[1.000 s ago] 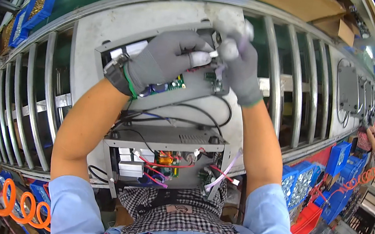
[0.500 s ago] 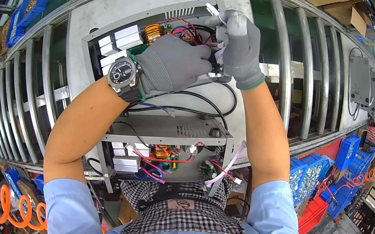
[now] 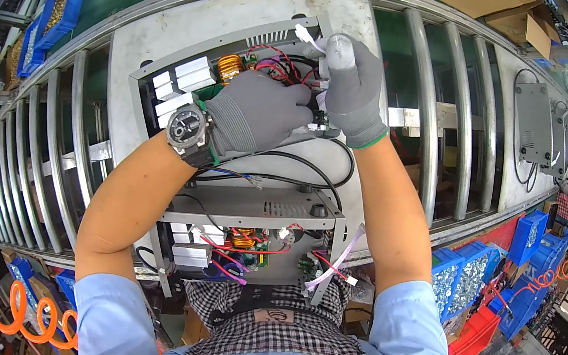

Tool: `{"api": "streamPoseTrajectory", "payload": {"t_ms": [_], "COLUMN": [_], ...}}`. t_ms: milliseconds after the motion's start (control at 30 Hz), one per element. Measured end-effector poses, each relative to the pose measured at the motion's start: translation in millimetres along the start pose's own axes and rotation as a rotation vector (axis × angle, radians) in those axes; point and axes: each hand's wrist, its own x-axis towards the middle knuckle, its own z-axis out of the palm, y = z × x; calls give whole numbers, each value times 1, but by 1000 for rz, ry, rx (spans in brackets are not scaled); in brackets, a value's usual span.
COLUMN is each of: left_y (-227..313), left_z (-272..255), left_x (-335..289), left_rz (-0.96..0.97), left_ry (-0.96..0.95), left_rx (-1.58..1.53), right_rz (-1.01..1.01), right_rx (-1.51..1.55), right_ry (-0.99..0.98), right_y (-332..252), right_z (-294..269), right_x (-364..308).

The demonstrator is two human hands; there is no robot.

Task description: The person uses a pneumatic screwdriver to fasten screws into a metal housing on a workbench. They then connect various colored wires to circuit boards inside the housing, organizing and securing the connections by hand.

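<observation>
Both my hands wear grey gloves and work over the right part of an open grey metal case [image 3: 254, 44]. It holds white-silver blocks [image 3: 195, 74], a copper coil [image 3: 230, 68] and red, purple and black wires [image 3: 276, 66]. My left hand [image 3: 258, 113] reaches across the near wall, its fingers curled closed over the wiring; what they grip is hidden. My right hand [image 3: 355, 93], thumb up, closes on a white cable whose connector [image 3: 304, 35] sticks out beyond the fingers. Below their contact, the cable's other end is hidden by the gloves.
A second open case [image 3: 250, 209] with similar parts stands against my apron. Black cables [image 3: 286, 163] lie between the cases. Metal rollers [image 3: 421, 117] flank the pale board [image 3: 131, 44]. Blue bins [image 3: 457, 273] of small hardware and a red bin [image 3: 473, 338] sit at the right.
The whole view has shifted slightly, so the scene sits a little lower. My right hand's fingers and the white connector have moved a little leftward; my left hand stays in the case.
</observation>
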Motion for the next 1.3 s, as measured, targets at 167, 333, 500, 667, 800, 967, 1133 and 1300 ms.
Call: {"api": "streamPoseTrajectory", "payload": {"t_ms": [167,333,500,667,800,967,1133,1300], "left_y": [0,2,3,0,0,0,2,4], "left_z": [1,-2,-1,2,3,1,-1,0], "left_x": [0,-1,0,-2,-2,-1,0,-2], "left_rz": [32,12,12,17,24,42,47,11], "left_ry": [-24,-40,-4,2,-2,18,41,2], "left_rx": [13,37,33,56,40,33,32,35], "right_rz": [61,29,46,25,35,69,83,74], "right_rx": [33,-1,1,22,26,53,83,108], "right_ry": [11,25,17,21,45,25,60,59], "right_y": [2,3,7,1,-1,-2,-2,-2], "right_z": [1,2,1,4,5,4,4,8], "right_x": [-1,0,0,1,0,0,1,-4]}}
